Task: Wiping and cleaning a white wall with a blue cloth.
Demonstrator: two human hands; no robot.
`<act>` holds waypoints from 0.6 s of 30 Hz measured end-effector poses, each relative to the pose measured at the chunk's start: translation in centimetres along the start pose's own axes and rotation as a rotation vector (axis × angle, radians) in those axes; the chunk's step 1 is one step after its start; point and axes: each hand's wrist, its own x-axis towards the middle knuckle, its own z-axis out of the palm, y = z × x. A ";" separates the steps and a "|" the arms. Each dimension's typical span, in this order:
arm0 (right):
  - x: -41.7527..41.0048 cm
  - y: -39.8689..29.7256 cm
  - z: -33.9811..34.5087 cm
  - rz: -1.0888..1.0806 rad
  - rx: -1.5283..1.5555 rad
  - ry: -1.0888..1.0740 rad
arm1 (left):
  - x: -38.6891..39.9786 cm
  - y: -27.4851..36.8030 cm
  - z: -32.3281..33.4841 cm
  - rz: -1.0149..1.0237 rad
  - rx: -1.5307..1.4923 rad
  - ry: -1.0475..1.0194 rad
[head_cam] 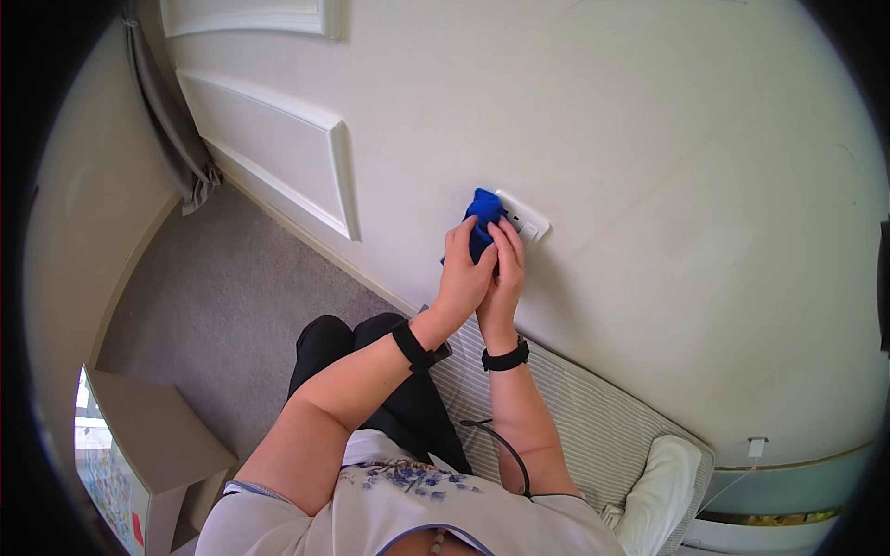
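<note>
Both my hands meet in front of the wall around a crumpled blue cloth (484, 212). My left hand (465, 267) has its thumb and fingers on the lower left part of the cloth. My right hand (507, 260) lies close against it, with its fingers on the cloth's right side. Directly beside the cloth, a white wall socket plate (534, 221) is partly covered by the cloth and fingers. Each wrist wears a black strap.
A bed with a striped cover (591, 410) stands along the wall, with a white pillow (660, 486) on it. Raised wall moulding (341, 181) and a grey curtain (163, 118) are to the left. A box-like cabinet (156, 431) stands at lower left. A charger (756, 447) hangs at another outlet.
</note>
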 end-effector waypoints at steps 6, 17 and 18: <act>-2.1 2.2 2.3 0.024 0.013 -0.013 | 0.9 -5.9 0.1 -0.063 0.074 0.016; 2.8 -1.6 3.2 -0.093 0.133 -0.093 | 3.7 0.8 -3.1 0.007 -0.111 0.164; 3.8 -2.4 3.1 -0.138 0.131 -0.079 | 4.1 2.3 -3.4 0.161 -0.104 0.172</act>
